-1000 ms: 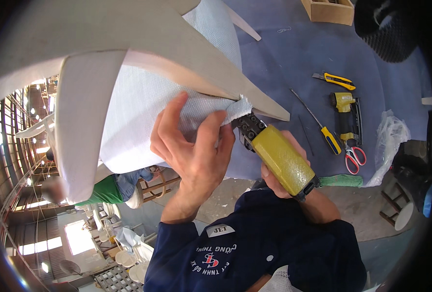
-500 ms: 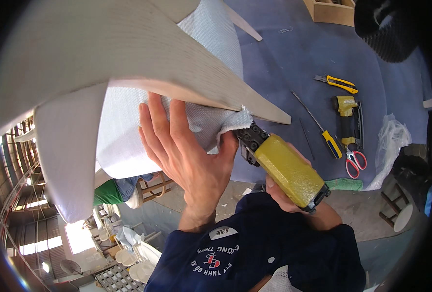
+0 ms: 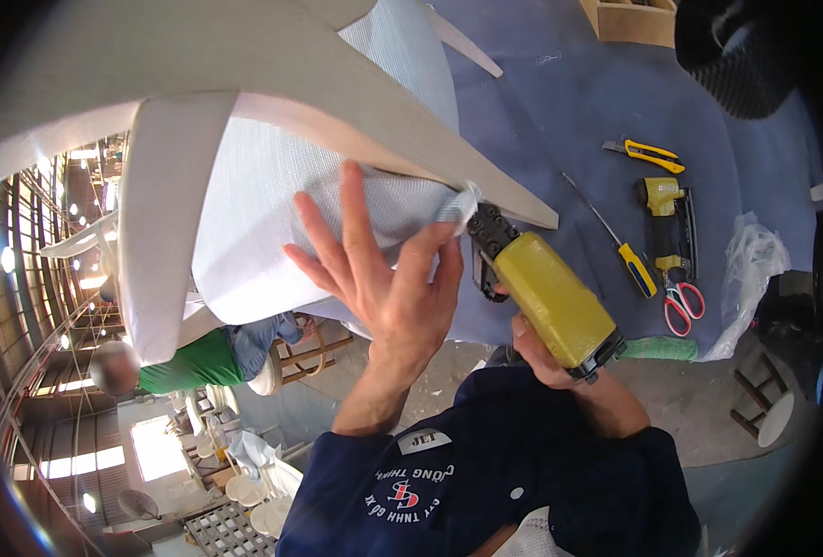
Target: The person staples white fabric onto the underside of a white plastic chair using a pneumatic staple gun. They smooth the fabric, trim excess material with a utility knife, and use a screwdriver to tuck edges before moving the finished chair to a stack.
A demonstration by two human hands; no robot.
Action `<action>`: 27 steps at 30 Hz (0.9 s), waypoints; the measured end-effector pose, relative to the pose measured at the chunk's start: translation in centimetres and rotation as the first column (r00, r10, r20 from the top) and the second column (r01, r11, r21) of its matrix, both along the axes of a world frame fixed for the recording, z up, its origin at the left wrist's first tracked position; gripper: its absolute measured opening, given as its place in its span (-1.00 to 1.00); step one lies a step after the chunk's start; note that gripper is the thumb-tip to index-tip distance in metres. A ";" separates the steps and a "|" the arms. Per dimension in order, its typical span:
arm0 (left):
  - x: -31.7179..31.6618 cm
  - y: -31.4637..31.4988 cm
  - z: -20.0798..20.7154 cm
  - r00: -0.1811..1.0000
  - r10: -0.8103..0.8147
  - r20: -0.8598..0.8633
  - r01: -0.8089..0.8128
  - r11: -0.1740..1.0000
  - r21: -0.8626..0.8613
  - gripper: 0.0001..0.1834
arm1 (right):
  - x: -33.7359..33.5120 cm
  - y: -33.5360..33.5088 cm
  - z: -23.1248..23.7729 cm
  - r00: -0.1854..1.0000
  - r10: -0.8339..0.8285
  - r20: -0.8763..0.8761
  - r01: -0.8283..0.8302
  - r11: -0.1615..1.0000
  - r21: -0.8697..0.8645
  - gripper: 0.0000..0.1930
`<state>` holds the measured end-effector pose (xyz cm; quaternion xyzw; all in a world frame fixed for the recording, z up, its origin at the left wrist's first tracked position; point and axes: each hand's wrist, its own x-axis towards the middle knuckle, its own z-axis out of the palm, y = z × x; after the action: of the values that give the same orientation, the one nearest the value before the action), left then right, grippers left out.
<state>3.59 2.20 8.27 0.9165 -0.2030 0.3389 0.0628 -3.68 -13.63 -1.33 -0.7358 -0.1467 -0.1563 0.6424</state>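
Fabric [image 3: 263, 218] lies under the left hand [image 3: 395, 302], three fingers fanned wide over it, index and thumb pinching its raised edge; frame [image 3: 384, 121] just beyond the fingertips. Gun [image 3: 555, 297] held by the right hand [image 3: 543, 355], fingers wrapped round its partly hidden grip, nose just beside the left index. Right of both hands' fingers: screwdriver [image 3: 636, 270], second gun [image 3: 662, 209], scissors [image 3: 679, 311], cutter [image 3: 651, 154].

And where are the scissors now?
In the head view, the scissors lie right of centre on the blue cloth, below the unheld staple gun and left of the clear plastic.
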 end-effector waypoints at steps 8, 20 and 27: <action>-0.2 0.4 0.0 0.998 -0.067 0.007 0.067 0.998 -0.003 -0.77 | -0.5 0.3 -2.3 0.996 0.070 -0.060 -0.060 0.984 0.166 -0.47; 0.3 0.2 0.0 0.999 0.026 0.038 -0.026 1.000 0.002 -0.70 | 1.2 0.0 0.5 0.999 0.038 0.035 -0.034 0.996 -0.086 -0.34; 0.8 0.0 -0.1 0.998 0.027 0.058 -0.027 1.000 -0.001 -0.71 | 1.9 -0.1 0.1 0.992 0.100 0.073 -0.112 0.977 0.179 -0.46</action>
<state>4.38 2.22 8.14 0.9090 -0.1924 0.3661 0.0525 -1.77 -13.77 -1.20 -0.6595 -0.1914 -0.1580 0.7096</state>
